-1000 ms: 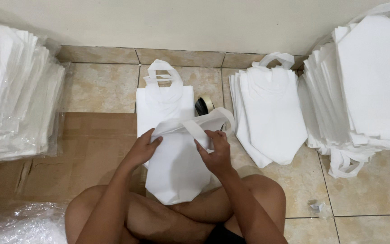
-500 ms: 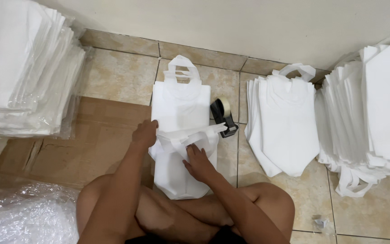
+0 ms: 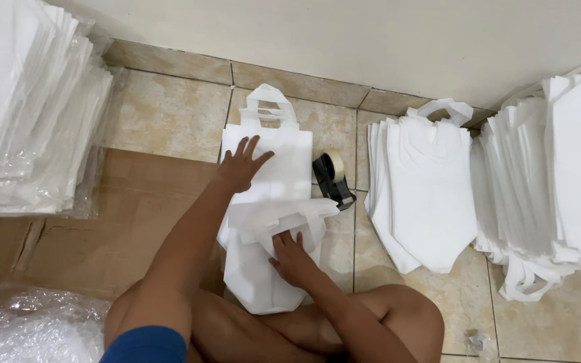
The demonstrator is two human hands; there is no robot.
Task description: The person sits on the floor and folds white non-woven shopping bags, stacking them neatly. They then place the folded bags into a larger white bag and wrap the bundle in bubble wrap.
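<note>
A white fabric bag with handles (image 3: 278,141) lies flat on the tiled floor in front of me. My left hand (image 3: 242,165) rests on it with fingers spread, palm down. A second white bag (image 3: 263,262) lies nearer to my crossed legs, its top folded over. My right hand (image 3: 292,254) presses down on that nearer bag just below the fold. Neither hand grips anything.
A black tape dispenser (image 3: 333,177) stands just right of the bags. Stacks of white bags lie at the right (image 3: 425,195), far right (image 3: 559,175) and left (image 3: 21,114). Flat cardboard (image 3: 102,222) and bubble wrap (image 3: 28,329) are at the lower left. A wall runs along the back.
My left hand has left the folded top of the near bag and reached forward onto the far bag. The right hand stays pressing on the near bag.
</note>
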